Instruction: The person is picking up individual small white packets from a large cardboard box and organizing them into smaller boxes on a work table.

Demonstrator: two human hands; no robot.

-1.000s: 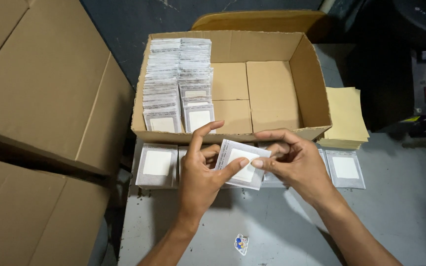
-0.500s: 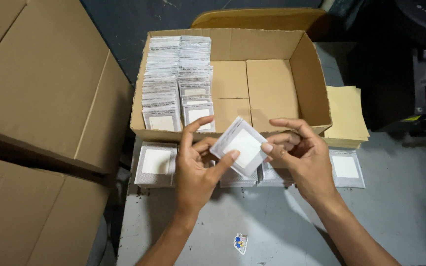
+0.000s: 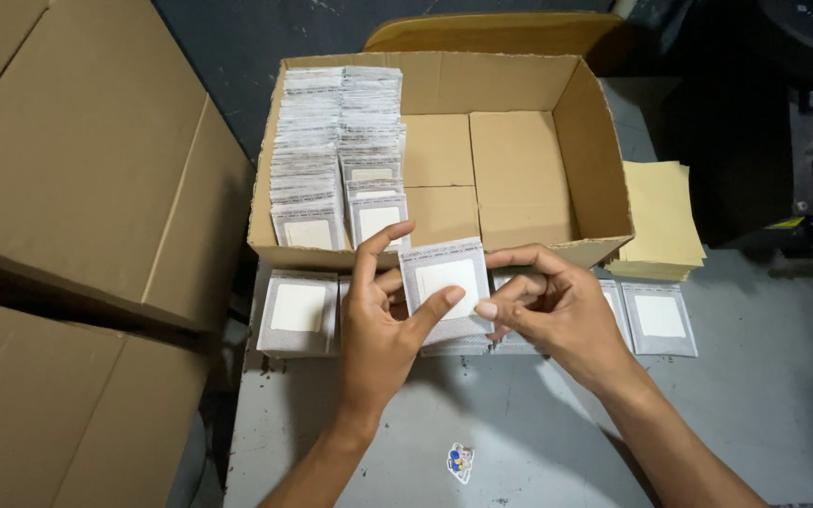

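Sitting at left: large closed cartons [image 3: 77,188], stacked, brown.

Standing open at centre: cardboard box [image 3: 604,179], resting on the grey table [image 3: 764,414]; roughly the left third filling with two upright rows of packed sachets [image 3: 336,160], the right two thirds showing bare cardboard floor. Judging from that, packing running well short of half done, much room remaining.

Lying beside the box at right: stack of yellow sheets [image 3: 661,221].

Waiting flat on the table in front of the box: loose sachets, one at left [image 3: 298,310], one at right [image 3: 659,318], more partly hidden under the hands.

Holding: left hand [image 3: 378,339], thumb pressing across the lower front of the grey sachet [image 3: 444,282], fingers closing behind it. Right hand [image 3: 562,306], fingertips pinching together on the sachet's right edge. Sachet standing upright, white square facing the camera, hovering just in front of the box's near wall, clamped between both hands.

Lying near the table's front edge: small coloured sticker [image 3: 460,461].
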